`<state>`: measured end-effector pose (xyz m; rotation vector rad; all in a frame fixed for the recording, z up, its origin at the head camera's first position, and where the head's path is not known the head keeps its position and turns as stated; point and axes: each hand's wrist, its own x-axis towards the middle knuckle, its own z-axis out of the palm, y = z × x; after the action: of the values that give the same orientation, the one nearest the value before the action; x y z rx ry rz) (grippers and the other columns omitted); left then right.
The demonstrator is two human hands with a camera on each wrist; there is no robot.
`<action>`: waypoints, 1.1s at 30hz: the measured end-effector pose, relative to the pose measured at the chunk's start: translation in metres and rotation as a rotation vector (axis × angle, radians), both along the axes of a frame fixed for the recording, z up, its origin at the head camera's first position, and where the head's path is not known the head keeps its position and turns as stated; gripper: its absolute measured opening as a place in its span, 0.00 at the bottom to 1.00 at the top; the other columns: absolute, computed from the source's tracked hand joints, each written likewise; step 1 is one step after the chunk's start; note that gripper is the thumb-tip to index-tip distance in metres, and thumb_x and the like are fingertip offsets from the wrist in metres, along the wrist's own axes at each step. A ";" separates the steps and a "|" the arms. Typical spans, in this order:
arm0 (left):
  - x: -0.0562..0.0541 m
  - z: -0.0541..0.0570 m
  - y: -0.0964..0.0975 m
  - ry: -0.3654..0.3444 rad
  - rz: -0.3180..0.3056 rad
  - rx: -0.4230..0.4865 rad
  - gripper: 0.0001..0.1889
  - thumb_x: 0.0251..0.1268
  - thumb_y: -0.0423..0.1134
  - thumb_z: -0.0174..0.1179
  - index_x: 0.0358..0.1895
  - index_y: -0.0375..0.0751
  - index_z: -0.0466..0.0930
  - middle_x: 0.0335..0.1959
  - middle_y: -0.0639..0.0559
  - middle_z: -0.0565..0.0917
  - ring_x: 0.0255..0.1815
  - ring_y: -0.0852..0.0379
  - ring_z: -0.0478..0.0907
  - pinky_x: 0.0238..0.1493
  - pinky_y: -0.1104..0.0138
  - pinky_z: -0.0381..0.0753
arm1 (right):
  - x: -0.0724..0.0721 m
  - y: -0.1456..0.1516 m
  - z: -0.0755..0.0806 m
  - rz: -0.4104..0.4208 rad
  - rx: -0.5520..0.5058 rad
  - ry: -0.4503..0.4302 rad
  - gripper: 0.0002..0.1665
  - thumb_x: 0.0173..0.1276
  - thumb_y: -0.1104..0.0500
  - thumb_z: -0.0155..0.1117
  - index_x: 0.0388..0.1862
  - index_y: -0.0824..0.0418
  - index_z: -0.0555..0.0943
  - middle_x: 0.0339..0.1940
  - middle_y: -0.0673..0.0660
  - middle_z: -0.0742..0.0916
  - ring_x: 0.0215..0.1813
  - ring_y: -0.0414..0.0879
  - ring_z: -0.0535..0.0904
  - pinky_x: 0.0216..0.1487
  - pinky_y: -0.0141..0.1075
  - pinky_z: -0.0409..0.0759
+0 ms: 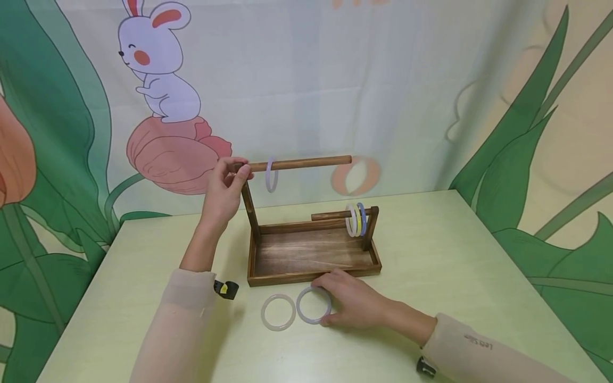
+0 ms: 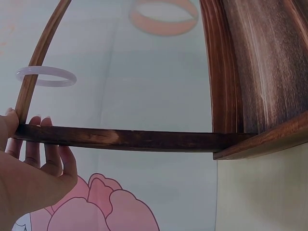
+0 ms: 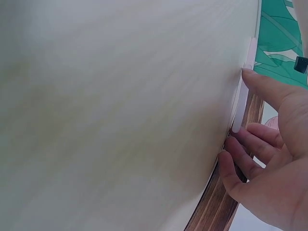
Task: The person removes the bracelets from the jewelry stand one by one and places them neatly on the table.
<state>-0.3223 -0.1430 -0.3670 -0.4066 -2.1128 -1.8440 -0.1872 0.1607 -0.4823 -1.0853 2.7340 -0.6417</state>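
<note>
One bluish bangle (image 1: 298,308) lies between the widely parted thumb and fingers of the right hand (image 1: 358,303), held across its rim; the left hand (image 1: 225,187) grips the wooden rack (image 1: 311,252).

We have two bangles (image 1: 263,313) before the rack (image 1: 292,277), three more (image 1: 359,220) on its lower rod (image 1: 328,216), another (image 1: 268,178) on its upper rod (image 1: 313,163).

Indoor tabletop (image 1: 440,244) with cartoon-rabbit cloth backdrop (image 1: 306,96)

No wording can be read with certainty. The right sleeve (image 1: 488,355) bears small dark lettering (image 1: 478,341) near its cuff, too blurred to make out. Orange marks (image 1: 338,3) atop the wall cloth (image 1: 306,96) are cut off, illegible.
</note>
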 end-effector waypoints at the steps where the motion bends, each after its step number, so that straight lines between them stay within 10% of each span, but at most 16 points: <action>1: 0.000 0.000 0.000 0.001 -0.001 0.000 0.16 0.83 0.45 0.57 0.62 0.39 0.75 0.47 0.50 0.78 0.58 0.42 0.82 0.66 0.61 0.76 | 0.000 0.000 0.000 -0.001 0.002 -0.001 0.41 0.61 0.48 0.84 0.69 0.58 0.78 0.64 0.49 0.84 0.65 0.45 0.74 0.66 0.46 0.78; 16: 0.000 0.000 0.000 0.002 -0.007 -0.001 0.16 0.83 0.44 0.58 0.62 0.38 0.75 0.47 0.49 0.78 0.59 0.36 0.80 0.65 0.62 0.76 | 0.000 0.001 0.007 0.006 0.004 -0.040 0.42 0.62 0.46 0.83 0.71 0.59 0.77 0.65 0.49 0.83 0.66 0.45 0.76 0.68 0.46 0.78; 33: 0.000 0.001 -0.003 0.000 -0.007 -0.042 0.18 0.84 0.45 0.57 0.63 0.35 0.74 0.51 0.40 0.79 0.59 0.40 0.81 0.64 0.61 0.74 | -0.017 -0.014 0.068 0.130 -0.189 -0.005 0.28 0.76 0.42 0.70 0.65 0.58 0.82 0.61 0.51 0.87 0.63 0.47 0.83 0.64 0.44 0.82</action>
<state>-0.3224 -0.1457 -0.3658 -0.4243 -2.1557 -1.8066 -0.2040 0.1469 -0.4141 -1.2864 2.6139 -0.8945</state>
